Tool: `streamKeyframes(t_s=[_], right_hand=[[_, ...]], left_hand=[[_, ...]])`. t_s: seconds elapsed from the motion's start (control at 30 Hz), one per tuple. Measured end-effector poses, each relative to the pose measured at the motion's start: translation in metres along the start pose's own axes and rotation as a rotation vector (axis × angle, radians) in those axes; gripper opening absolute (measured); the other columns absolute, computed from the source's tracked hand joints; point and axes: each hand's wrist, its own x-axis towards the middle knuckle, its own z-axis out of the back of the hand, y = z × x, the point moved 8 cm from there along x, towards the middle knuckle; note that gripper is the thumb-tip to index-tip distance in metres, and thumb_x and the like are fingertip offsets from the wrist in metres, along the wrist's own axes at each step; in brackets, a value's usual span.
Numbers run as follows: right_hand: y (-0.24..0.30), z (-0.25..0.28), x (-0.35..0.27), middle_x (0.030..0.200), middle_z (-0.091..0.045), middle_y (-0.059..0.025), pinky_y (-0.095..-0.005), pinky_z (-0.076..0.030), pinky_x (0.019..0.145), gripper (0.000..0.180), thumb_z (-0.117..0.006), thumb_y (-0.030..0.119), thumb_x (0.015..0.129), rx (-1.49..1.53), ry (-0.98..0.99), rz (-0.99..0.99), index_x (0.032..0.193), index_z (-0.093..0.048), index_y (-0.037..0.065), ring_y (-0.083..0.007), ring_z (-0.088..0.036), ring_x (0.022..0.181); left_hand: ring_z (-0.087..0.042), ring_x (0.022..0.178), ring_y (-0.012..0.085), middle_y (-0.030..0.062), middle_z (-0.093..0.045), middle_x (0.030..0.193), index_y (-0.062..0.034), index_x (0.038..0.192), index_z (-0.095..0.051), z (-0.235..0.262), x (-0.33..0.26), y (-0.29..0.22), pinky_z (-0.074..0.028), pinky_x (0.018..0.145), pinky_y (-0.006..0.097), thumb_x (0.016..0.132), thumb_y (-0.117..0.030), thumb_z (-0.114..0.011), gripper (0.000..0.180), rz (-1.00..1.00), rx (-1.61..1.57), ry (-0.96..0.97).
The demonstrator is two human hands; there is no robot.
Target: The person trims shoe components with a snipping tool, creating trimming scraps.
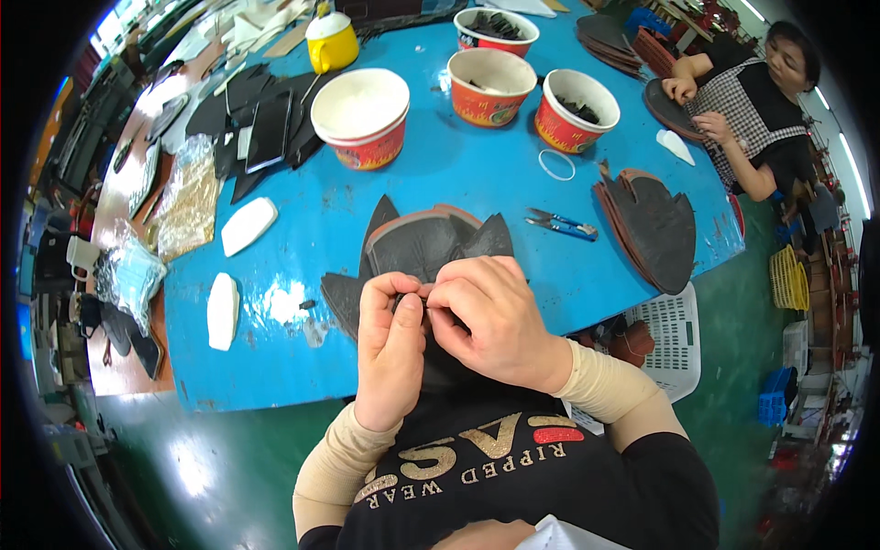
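Note:
My left hand [392, 335] and my right hand [495, 316] meet at the blue table's near edge, fingertips pinched close together. What they pinch is small and mostly hidden by the fingers; a little dark material shows there. Right behind and under them lies a stack of black, leather-like cut pieces [412, 243] with pointed corners and a reddish-brown rim along the far side. Beyond my right hand, a pair of thread snips [561, 224] with blue handles rests on the table.
Paper bowls stand at the back, one pale inside [360, 105], another holding black scraps [577, 110]. A yellow mug [331, 44] is behind them. More black pieces [646, 225] are stacked at right. White pads [248, 226] lie left. A co-worker [747, 101] handles pieces at far right.

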Motion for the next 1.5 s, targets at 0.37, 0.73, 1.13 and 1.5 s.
streamKeyframes(t_s=[0.37, 0.73, 1.13, 1.5], right_hand=[[-0.023, 0.033, 0.024, 0.091, -0.064, -0.0013, -0.0370, -0.043, 0.080, 0.025, -0.073, 0.008, 0.070, -0.072, -0.119, 0.130, 0.093, -0.063, 0.011, -0.0224, -0.060, 0.091], [-0.179, 0.062, 0.127, 0.089, -0.067, -0.0039, -0.0424, -0.046, 0.078, 0.010, -0.064, 0.020, 0.082, -0.522, -0.296, 0.055, 0.086, -0.068, 0.011, -0.0254, -0.062, 0.090], [-0.305, 0.102, 0.087, 0.093, -0.071, -0.0071, -0.0400, -0.048, 0.077, 0.014, -0.064, 0.015, 0.077, -1.037, 0.553, -0.477, 0.088, -0.072, 0.020, -0.0270, -0.068, 0.089], [-0.270, 0.135, 0.075, 0.087, -0.063, -0.0027, -0.0263, -0.047, 0.065, 0.027, -0.062, 0.017, 0.087, 0.237, 0.126, -0.801, 0.108, -0.061, 0.000, -0.0094, -0.058, 0.072]], left_hand=[[-0.049, 0.113, 0.0225, 0.0117, -0.048, 0.124, -0.0036, 0.121, -0.043, -0.036, 0.037, -0.009, -0.038, 0.100, 0.040, 0.097, -0.017, -0.040, 0.028, -0.061, -0.271, 0.016], [-0.057, 0.104, 0.0299, 0.0147, -0.059, 0.113, 0.0004, 0.106, -0.060, -0.068, -0.002, -0.035, -0.044, 0.094, 0.037, 0.081, 0.005, -0.056, 0.026, -0.656, 0.953, 0.266], [-0.061, 0.087, 0.0297, 0.0127, -0.063, 0.099, -0.0011, 0.099, -0.062, -0.068, -0.013, -0.019, -0.048, 0.077, 0.038, 0.076, 0.004, -0.063, 0.023, -0.745, 1.133, 0.389], [-0.061, 0.085, 0.0302, 0.0129, -0.063, 0.099, -0.0008, 0.100, -0.062, -0.065, -0.014, -0.022, -0.048, 0.073, 0.037, 0.076, 0.004, -0.063, 0.024, -0.796, 1.152, 0.326]])
